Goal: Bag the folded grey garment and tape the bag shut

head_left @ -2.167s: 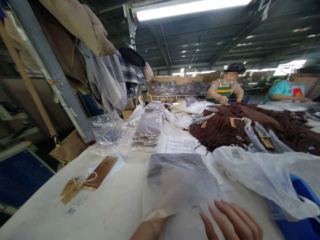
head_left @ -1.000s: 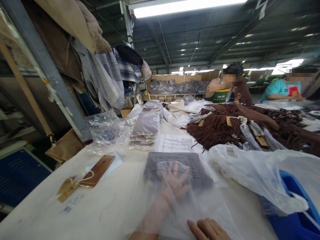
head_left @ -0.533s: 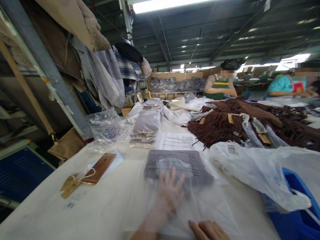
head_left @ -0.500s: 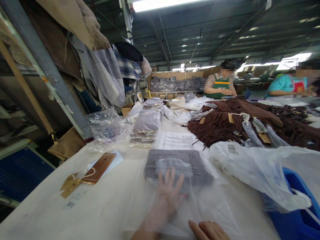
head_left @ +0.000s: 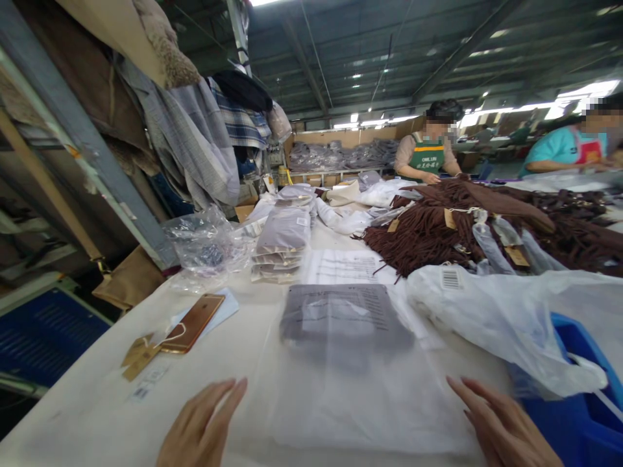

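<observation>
In front of me a frosted plastic bag lies flat on the table. Inside its far end is a folded grey piece, seen through the printed film. My left hand is just left of the bag's near part, fingers stretched and holding nothing. On the other side, my right hand is beside the bag's right edge with its fingers extended. Whether its fingertips touch the film I cannot tell. Beyond the bag lies a printed paper sheet.
A phone and cardboard tags lie at left. Behind them are crumpled clear plastic and stacked grey packs. Brown fringed goods, a white bag and a blue bin are at right. Two people work beyond.
My left hand has lifted off the bag's middle and moved left and nearer. My right hand has gone from the bag's near edge to its right side. The bag stays put.
</observation>
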`<state>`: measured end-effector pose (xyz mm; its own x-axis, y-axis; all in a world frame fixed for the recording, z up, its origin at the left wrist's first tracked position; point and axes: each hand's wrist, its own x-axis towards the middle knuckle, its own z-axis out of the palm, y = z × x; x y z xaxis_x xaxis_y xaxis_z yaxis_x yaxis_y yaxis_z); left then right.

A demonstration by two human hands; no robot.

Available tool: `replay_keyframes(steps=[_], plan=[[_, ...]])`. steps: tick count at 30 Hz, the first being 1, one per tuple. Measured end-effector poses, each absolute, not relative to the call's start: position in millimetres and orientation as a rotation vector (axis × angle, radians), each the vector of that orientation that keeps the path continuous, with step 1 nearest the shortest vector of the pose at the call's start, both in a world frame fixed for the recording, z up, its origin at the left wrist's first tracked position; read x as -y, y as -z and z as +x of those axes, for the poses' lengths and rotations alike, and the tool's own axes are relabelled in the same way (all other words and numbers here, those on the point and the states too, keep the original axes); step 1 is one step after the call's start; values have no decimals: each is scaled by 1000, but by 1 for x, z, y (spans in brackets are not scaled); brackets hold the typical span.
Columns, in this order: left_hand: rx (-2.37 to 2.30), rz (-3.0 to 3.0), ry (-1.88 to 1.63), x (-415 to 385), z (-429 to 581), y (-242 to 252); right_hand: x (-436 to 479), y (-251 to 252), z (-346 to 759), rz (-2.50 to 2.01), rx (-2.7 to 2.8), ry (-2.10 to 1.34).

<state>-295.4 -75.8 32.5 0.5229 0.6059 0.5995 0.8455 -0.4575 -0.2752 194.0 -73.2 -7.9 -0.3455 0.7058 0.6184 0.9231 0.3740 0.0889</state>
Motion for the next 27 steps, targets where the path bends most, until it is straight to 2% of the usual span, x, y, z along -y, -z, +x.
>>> replay_keyframes(steps=[6,11,17,22,27], plan=[[903,-2412,321,13,-285,-42,41,3,181,-1331,2274,450],[611,-2535,313,-5,-285,-35,31,-1,189,-1179,2483,332],[728,-2645,274,3,-297,-39,41,8,192,-1213,2441,74],[833,-2671,344,14,-290,-41,48,2,184,-1338,2382,190],[796,-2695,344,11,-289,-39,56,-7,189,-1240,2355,344]])
